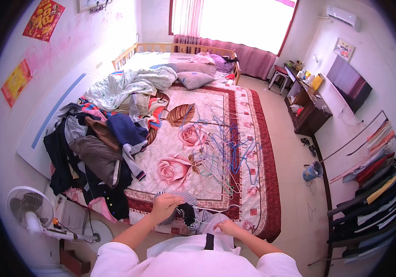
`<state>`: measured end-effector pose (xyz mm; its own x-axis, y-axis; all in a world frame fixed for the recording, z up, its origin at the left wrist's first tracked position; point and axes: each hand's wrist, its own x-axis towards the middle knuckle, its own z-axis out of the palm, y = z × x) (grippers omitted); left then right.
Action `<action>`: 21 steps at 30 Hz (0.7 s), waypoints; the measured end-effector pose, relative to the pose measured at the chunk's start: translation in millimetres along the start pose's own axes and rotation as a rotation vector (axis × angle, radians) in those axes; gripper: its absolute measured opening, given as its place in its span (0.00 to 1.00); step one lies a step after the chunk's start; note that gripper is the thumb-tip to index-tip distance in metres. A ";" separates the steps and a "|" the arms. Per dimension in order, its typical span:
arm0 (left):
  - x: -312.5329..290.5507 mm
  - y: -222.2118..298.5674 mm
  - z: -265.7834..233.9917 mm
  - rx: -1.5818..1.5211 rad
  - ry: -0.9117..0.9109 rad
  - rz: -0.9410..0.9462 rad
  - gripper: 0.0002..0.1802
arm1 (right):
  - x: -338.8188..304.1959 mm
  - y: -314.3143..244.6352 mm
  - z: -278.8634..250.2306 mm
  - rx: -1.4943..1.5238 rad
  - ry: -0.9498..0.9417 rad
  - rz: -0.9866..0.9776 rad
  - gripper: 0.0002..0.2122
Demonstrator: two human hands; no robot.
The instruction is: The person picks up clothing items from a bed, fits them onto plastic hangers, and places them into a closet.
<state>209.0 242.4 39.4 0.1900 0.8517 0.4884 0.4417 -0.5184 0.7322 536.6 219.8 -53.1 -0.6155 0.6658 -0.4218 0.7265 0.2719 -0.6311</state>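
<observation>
Nearest the camera, at the foot edge of the bed (272, 198), the left hand (164, 206) is closed on a striped garment (193, 213), gripping its upper part, while the right hand (229, 227) pinches the same garment lower down at its pale end; it hangs between both hands over the bed's near border. Just beyond the hands on the bed lies a tangled heap of wire hangers (225, 147), none seen carrying clothing. Left of the hangers on the bed, a clothes pile (98, 152) appears unsorted, so most of the work looks outstanding. Right of the bed, a rack of hung clothes (375, 184) is already filled. Open floor (299, 184) runs between bed and rack, giving passage; a white fan (29, 210) crowds the bed's near-left corner.
</observation>
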 end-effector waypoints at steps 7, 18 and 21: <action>10.5 14.4 -0.9 0.061 -0.005 0.121 0.07 | -3.5 -18.0 -6.3 0.454 -0.142 0.229 0.16; 19.5 -1.8 -48.6 0.262 -0.516 -0.069 0.21 | -29.0 8.7 5.0 0.619 -0.063 0.231 0.21; 7.6 -25.5 -56.6 0.260 -0.673 -0.056 0.20 | -38.5 10.3 -3.8 0.572 -0.091 0.200 0.21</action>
<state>149.5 257.8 51.4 0.6227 0.7825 -0.0062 0.6453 -0.5090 0.5697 568.9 199.6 -40.9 -0.5263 0.5963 -0.6061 0.5668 -0.2852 -0.7729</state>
